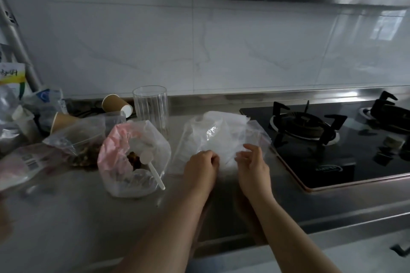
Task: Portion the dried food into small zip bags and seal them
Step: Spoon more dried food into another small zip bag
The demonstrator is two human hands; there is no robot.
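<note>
both hands work an empty zip bag (221, 139) on the counter (66, 217). left hand (200, 165) pinches its near edge; right hand (253, 162) holds fingers loosely curled at the film, contact unclear. step: opening a bag. next: spread the mouth, then reach left of the grip for the scoop (153, 167) in the food bag (133, 159).

The zip bags (221, 139) in the middle are clear with a whitish haze, and the bigger bag (133, 162) on the left is clear with a pink tint on one side, dark brown dried food (134, 159) and a white scoop (152, 165) inside. Behind it there's a clear glass (150, 106) with vertical ribs and brown paper cups (116, 104) with white insides. Hob (332, 150) is glossy black, counter (66, 217) dull grey steel, wall tiles (199, 40) white with faint grey veining, I think.
</note>
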